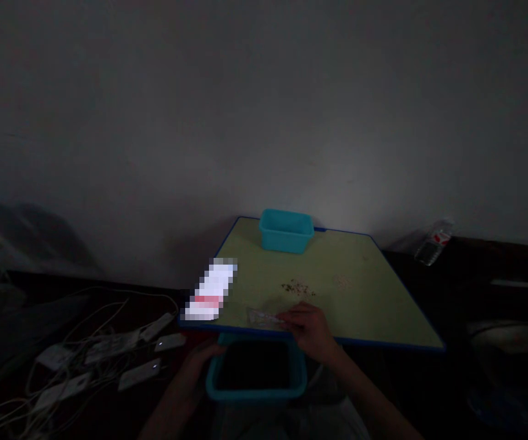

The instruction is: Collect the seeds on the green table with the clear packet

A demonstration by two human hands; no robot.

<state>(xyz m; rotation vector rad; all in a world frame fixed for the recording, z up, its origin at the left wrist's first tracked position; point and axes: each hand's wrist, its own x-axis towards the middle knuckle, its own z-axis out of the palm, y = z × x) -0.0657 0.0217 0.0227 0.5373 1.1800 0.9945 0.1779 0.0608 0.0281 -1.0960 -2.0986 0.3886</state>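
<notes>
Below the table's front edge, my left hand is wrapped around the left side of a turquoise bin. The bin's inside is too dark to make out. My right hand is at the front edge of the table, fingers pinched on a small clear plastic piece; its exact kind is unclear. Just beyond that hand lies a scatter of dark small grains, with some paler bits among them. To the right is a faint patch of pale grains.
A second turquoise bin stands at the back of the blue-edged table. At the table's left lies a bright pixelated sheet or screen. Tangled cables and power strips cover the left floor. Near the wall is a plastic bottle.
</notes>
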